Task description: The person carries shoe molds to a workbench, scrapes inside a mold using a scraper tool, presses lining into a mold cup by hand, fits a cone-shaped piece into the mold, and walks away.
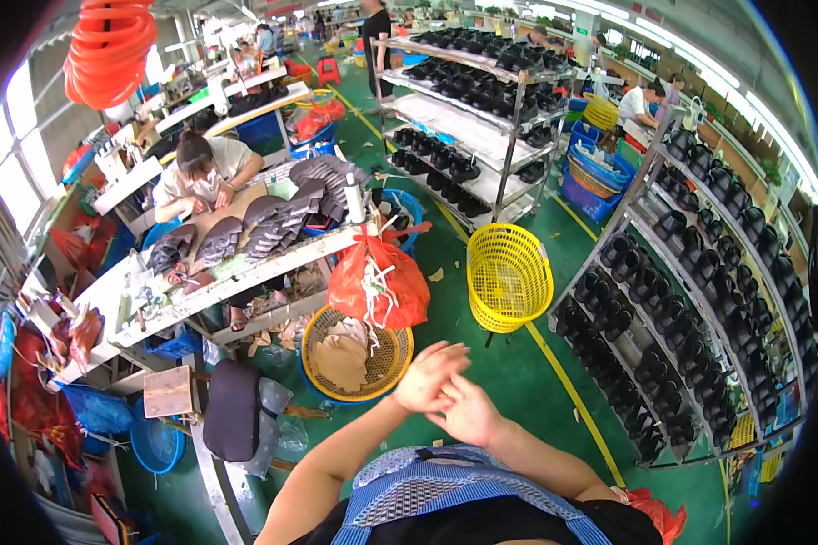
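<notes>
Both of my hands are in front of my chest, touching each other at the palms and fingers. My left hand [427,375] appears on the left side with its fingers pointing up and right, slightly blurred. From the right reaches the other, my right hand [469,411], its fingers lying against the first one. No object shows in either hand. Just beyond them is a yellow-rimmed basket [400,371] holding beige pieces [339,359], with a red bag [378,283] hanging over it. An empty yellow basket [509,277] stands on the green floor farther ahead.
A worker [204,173] sits at the table [236,278] at left, with stacks of dark pieces [286,209]. Shoe racks stand ahead [482,136] and at right [677,291]. A dark-cushioned seat [232,411] is near my left. A person in black [375,41] stands farther off.
</notes>
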The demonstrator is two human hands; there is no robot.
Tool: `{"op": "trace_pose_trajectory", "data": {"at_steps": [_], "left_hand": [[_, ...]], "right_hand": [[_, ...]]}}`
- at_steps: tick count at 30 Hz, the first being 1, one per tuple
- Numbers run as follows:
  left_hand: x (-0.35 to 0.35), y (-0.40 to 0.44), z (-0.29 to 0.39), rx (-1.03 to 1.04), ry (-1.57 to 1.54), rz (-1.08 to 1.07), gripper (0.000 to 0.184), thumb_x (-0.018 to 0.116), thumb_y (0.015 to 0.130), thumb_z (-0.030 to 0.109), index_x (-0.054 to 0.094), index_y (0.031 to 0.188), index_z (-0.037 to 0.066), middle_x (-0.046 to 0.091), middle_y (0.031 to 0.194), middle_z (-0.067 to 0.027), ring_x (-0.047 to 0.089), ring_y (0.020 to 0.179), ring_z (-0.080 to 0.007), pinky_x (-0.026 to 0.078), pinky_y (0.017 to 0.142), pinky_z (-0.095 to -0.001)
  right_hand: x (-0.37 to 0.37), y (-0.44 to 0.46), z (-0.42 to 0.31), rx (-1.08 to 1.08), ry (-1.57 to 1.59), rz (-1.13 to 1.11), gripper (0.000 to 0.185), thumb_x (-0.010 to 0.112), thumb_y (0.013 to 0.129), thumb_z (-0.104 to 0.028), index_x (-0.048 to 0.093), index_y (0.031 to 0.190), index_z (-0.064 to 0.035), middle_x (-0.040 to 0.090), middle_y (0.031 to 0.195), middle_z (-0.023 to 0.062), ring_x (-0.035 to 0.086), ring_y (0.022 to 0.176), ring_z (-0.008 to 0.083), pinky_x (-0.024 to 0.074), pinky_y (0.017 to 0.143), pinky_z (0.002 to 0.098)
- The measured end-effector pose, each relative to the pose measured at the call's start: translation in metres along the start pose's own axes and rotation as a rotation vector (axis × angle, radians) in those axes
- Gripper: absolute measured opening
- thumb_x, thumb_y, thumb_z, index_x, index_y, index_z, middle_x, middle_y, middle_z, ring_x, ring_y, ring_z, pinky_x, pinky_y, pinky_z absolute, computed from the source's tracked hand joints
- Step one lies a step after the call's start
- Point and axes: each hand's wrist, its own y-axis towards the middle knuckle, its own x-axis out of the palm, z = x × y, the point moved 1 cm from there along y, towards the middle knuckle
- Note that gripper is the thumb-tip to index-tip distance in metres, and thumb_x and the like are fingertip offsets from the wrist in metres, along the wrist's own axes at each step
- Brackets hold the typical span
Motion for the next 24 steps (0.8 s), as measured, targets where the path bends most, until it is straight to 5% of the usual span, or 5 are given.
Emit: {"op": "trace_pose_trajectory", "data": {"at_steps": [2,4,8,11,24], "left_hand": [[-0.011,-0.037,-0.026,-0.228,0.224,-0.066,0.063,0.054,0.086,0.052,0.050,0.128,0.005,0.051,0.128,-0.0196,0.049,0.120,-0.0329,0.035,0.103,-0.0491],[-0.001,-0.086,-0.055,-0.539,0.446,-0.073,0.064,0.056,0.088,0.047,0.043,0.134,0.005,0.049,0.129,-0.0197,0.048,0.120,-0.0354,0.036,0.103,-0.0481],[0.002,-0.117,-0.053,-1.023,0.199,-0.198,0.065,0.057,0.088,0.046,0.040,0.133,0.003,0.048,0.128,-0.0231,0.051,0.116,-0.0377,0.043,0.096,-0.0459],[0.017,-0.125,-0.044,-1.044,0.067,-0.355,0.063,0.055,0.088,0.047,0.043,0.132,0.004,0.048,0.128,-0.0241,0.052,0.115,-0.0387,0.045,0.095,-0.0457],[0.042,-0.214,0.019,-1.330,-0.378,-0.665,0.065,0.049,0.091,0.055,0.050,0.129,0.003,0.054,0.129,-0.0194,0.049,0.124,-0.0304,0.040,0.102,-0.0394]], "right_hand": [[0.021,-0.018,-0.022,0.110,0.006,0.121,0.070,0.037,0.097,-0.051,0.029,0.144,0.0011,0.038,0.144,0.0163,0.027,0.139,0.0312,0.0226,0.114,0.0452],[0.030,-0.036,-0.046,0.187,-0.020,-0.379,0.069,0.038,0.097,-0.050,0.031,0.143,0.0016,0.042,0.140,0.0183,0.037,0.134,0.0318,0.0301,0.111,0.0446],[0.007,-0.032,-0.047,-0.202,-0.560,0.087,0.023,0.052,0.096,-0.027,0.057,0.100,-0.0049,0.063,0.098,0.0120,0.062,0.084,0.0172,0.0490,0.067,0.0244],[-0.022,-0.031,-0.037,-0.100,-0.350,0.179,0.023,0.057,0.093,-0.014,0.047,0.072,-0.0102,0.058,0.071,0.0038,0.049,0.056,0.0102,0.0364,0.049,0.0212],[-0.034,-0.025,-0.011,0.026,-0.637,0.048,0.055,0.042,0.099,-0.042,0.060,0.064,-0.0032,0.068,0.075,0.0174,0.065,0.064,0.0213,0.0514,0.061,0.0283]]}}
